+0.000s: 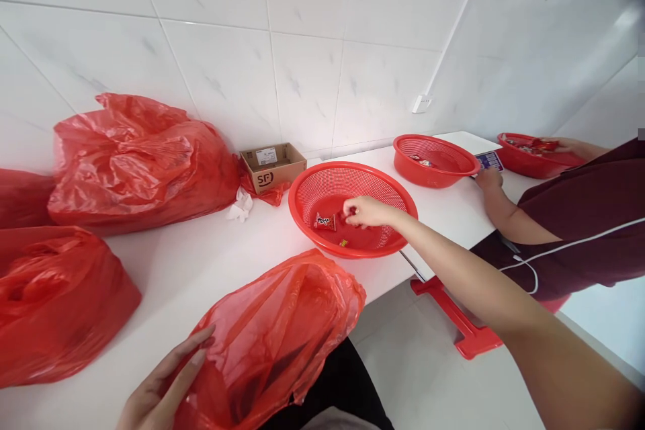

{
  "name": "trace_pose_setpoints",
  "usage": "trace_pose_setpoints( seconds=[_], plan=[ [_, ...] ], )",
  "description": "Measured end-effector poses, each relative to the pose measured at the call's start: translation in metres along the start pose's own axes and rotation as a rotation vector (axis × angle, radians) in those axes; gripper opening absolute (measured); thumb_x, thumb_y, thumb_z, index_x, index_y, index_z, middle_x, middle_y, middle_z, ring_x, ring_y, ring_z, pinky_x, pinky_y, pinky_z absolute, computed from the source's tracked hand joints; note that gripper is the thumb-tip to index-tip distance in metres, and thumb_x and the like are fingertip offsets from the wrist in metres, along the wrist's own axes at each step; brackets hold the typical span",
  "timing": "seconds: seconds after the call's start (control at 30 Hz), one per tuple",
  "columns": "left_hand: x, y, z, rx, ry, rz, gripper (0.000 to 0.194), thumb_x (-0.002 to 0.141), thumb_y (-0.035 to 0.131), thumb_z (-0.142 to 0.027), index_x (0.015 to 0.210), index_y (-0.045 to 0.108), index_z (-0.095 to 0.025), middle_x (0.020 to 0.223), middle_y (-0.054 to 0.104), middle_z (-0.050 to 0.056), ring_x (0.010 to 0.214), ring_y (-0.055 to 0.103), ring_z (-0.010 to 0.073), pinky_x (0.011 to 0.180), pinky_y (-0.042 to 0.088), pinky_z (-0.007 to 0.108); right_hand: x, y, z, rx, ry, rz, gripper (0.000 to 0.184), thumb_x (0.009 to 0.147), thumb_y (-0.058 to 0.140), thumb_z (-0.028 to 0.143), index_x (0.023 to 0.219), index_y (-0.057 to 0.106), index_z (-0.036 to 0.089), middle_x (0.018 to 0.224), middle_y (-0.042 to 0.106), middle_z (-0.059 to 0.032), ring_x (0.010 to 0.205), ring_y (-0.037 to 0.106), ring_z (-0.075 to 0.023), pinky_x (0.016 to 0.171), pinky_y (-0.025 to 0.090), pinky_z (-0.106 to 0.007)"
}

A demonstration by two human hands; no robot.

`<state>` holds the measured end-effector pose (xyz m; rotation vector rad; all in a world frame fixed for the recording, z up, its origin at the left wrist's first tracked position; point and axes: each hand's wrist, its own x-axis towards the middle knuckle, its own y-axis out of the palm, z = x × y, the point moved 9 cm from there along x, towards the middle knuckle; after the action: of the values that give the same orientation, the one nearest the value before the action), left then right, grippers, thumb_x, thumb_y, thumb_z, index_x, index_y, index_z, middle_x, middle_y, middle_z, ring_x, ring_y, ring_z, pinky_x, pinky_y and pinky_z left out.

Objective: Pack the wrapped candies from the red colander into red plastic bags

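My left hand (pixel 164 383) is closed on the edge of a red plastic bag (pixel 282 329), whose mouth gapes over the table edge and my lap. Inside the nearest red strainer basket (pixel 353 171), my right hand (pixel 370 210) reaches down with its fingers pinched together. Whatever sits between those fingertips is mostly hidden; a bit of dark red shows there. Just left of the fingers lies a small red packet (pixel 325 222) with dark and white print. A tiny yellow wrapped piece (pixel 343 242) rests on the basket floor below it.
Full red bags (pixel 146 161) (pixel 60 302) crowd the left side. A cardboard box (pixel 275 166) and crumpled tissue (pixel 240 205) stand near the wall. Rightward are a second basket (pixel 436 175) and a third basket (pixel 534 162), where a co-worker (pixel 589 222) sits. A red stool (pixel 468 332) is below.
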<state>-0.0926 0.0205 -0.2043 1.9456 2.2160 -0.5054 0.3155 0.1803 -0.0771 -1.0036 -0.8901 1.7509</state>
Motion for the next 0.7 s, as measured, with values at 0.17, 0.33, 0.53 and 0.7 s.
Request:
trace_pose_setpoints(
  seconds=[0.17,0.33,0.53,0.7],
  plan=[
    [-0.011,0.016,-0.028,-0.038,0.003,-0.041,0.056,0.07,0.071,-0.058,0.118,0.066,-0.029,0.135,0.058,0.001,0.131,0.047,0.025,0.107,0.038,0.032,-0.049,-0.018,0.088,0.71,-0.345,-0.073,0.022,0.087,0.059,0.04,0.092,0.048,0.022,0.092,0.062,-0.0013,0.081,0.065,-0.0136,0.064,0.056,-0.026],
    [-0.014,0.036,-0.04,-0.162,-0.019,-0.011,0.062,0.069,0.073,-0.055,0.124,0.063,-0.027,0.131,0.061,0.005,0.121,0.056,0.0285,0.089,0.054,0.028,-0.075,0.051,0.167,0.627,-0.483,0.077,0.014,0.088,0.06,0.032,0.093,0.054,0.02,0.089,0.066,-0.0019,0.081,0.066,-0.0142,0.072,0.053,-0.028],
    [-0.019,0.03,-0.04,-0.104,0.018,-0.041,0.057,0.072,0.071,-0.055,0.123,0.063,-0.031,0.134,0.059,0.002,0.129,0.049,0.026,0.102,0.044,0.032,-0.04,0.025,0.139,0.343,-0.43,-0.227,0.022,0.096,0.047,0.035,0.112,0.056,0.024,0.109,0.065,-0.005,0.094,0.063,-0.015,0.079,0.049,-0.028],
    [-0.022,0.037,-0.043,-0.094,0.002,-0.024,0.059,0.073,0.069,-0.057,0.127,0.059,-0.034,0.136,0.057,0.001,0.13,0.048,0.027,0.106,0.042,0.04,0.03,0.0,0.071,-0.108,-0.045,-0.122,0.049,0.094,0.049,0.036,0.139,0.036,0.026,0.131,0.053,-0.0121,0.111,0.056,-0.0217,0.085,0.046,-0.031]
  ],
)
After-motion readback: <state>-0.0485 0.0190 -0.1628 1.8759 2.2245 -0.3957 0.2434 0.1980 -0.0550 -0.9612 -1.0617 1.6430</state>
